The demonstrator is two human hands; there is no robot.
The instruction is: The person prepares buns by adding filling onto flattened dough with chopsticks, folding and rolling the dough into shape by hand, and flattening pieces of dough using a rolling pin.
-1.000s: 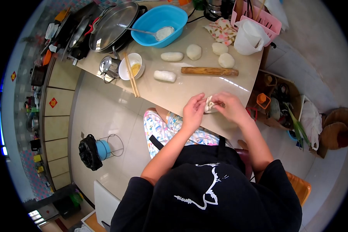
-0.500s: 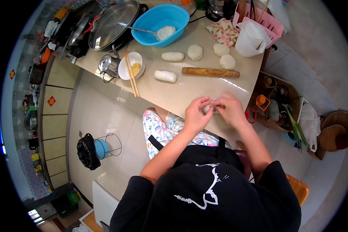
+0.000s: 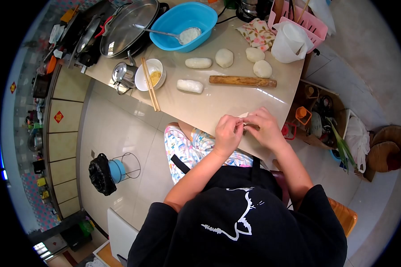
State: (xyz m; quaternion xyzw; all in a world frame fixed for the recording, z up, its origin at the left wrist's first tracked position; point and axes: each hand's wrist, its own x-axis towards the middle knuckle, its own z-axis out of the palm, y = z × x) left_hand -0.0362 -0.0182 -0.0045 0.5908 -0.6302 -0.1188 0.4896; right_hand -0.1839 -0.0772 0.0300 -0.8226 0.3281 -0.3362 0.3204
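My left hand [image 3: 229, 132] and my right hand [image 3: 265, 127] meet at the table's near edge, fingertips pinched on a small piece of pale dough [image 3: 243, 115] that is mostly hidden by the fingers. Beyond them lies a wooden rolling pin [image 3: 243, 81]. Two dough logs, an upper one [image 3: 198, 62] and a lower, floury one [image 3: 190, 86], rest to its left. Three round dough pieces sit behind the pin: one in the middle [image 3: 224, 58] and two at the right [image 3: 255, 54], [image 3: 263, 69].
On the table [image 3: 209, 107] stand a blue basin [image 3: 182, 20] with a flour spoon, a white bowl [image 3: 150, 74] with chopsticks [image 3: 149, 84] across it, a metal pot [image 3: 124, 75], a lidded pan [image 3: 129, 26], a flowered cloth [image 3: 257, 34] and a pink basket [image 3: 314, 29].
Both hands have drawn closer together around the dough, and their fingers now cover most of it. The left fingers have curled into a pinch.
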